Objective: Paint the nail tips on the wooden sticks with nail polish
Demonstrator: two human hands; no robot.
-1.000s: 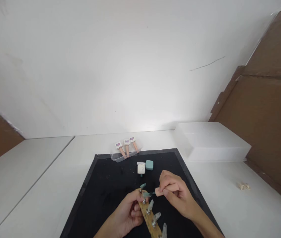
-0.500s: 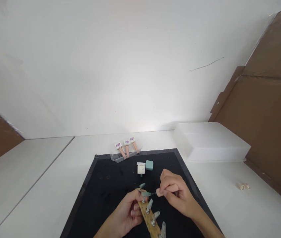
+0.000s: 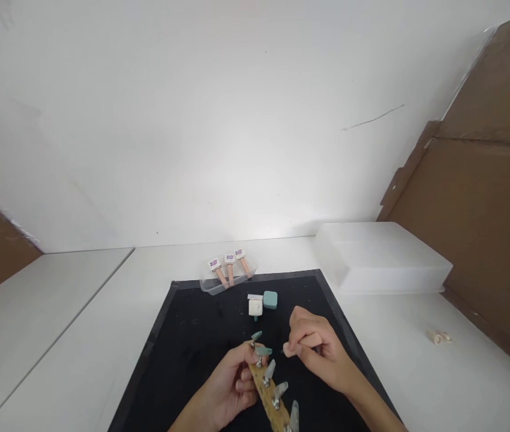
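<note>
My left hand (image 3: 232,381) is closed around a rough, yellow-brown nail-tip holder (image 3: 264,393). Several false nails stand on its metal pegs. The two at the far end are green, including one nail tip (image 3: 263,351) near my thumb; a nearer nail tip (image 3: 269,369) looks clear. My right hand (image 3: 320,351) pinches a nail polish brush by its pale pink handle (image 3: 289,350). Its dark bristle end points left, a small gap away from the green nail. Beyond the hands, a white square bottle (image 3: 255,308) lies beside a mint-green square block (image 3: 270,300).
A black mat (image 3: 183,336) lies under the hands. Three pink-handled bottles with white labelled bases rest in a clear tray (image 3: 212,290) at the back. A translucent box (image 3: 390,255) stands back right, with small beige rings (image 3: 438,337) nearer on the white table.
The brush's dark bristles reached to the second green nail before; now a gap separates them, and less of the bristle end shows. The hands have barely shifted.
</note>
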